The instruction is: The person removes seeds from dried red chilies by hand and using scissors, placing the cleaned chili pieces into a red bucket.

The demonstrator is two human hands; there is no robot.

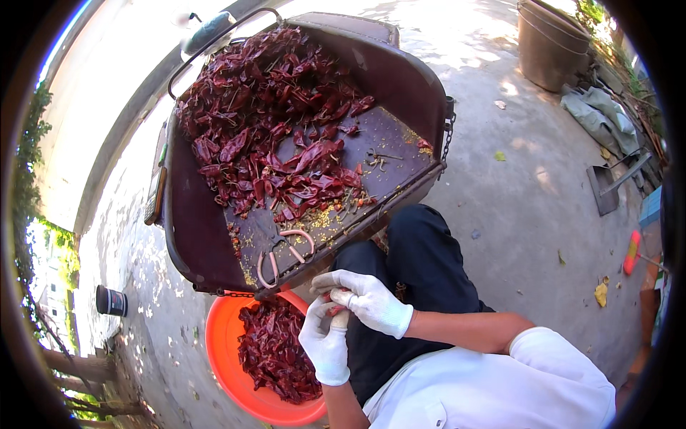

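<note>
My left hand (325, 336) and my right hand (364, 304), both in white gloves, meet just past the cart's near edge with fingers closed around a small red dried pepper piece (334, 306), largely hidden by them. The maroon metal cart bed (393, 171) holds a heap of dried red peppers (257, 100), with loose yellow seeds and stems. Pink-handled scissors (289, 239) lie on its floor near my hands. Below, an orange tub (221, 357) holds more pepper pieces (275, 350).
A brown bucket (550, 46) stands at back right, near a folded pale sheet (600, 118) and a metal dustpan (600, 193). A red-handled tool (631, 250) is at the far right, a dark small bucket (112, 300) at left. My knees (429, 257) are under the cart's edge.
</note>
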